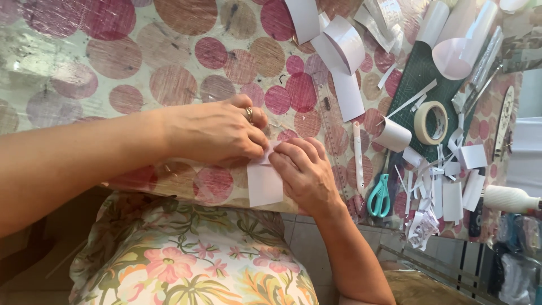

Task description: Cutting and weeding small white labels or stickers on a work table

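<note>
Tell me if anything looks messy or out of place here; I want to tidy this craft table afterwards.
Yes: a heap of cut white paper scraps litters the table's right side, by the teal-handled scissors and tape roll. The white paper piece under the left hand and right hand overhangs the table edge.

No labels, signs or screens show anywhere on the desk (113, 51). The nearest thing to a package is a white plastic bottle (511, 199) lying on its side at the right edge, and a few dark wrapped bundles (516, 265) below it, too blurred to make out.
</note>
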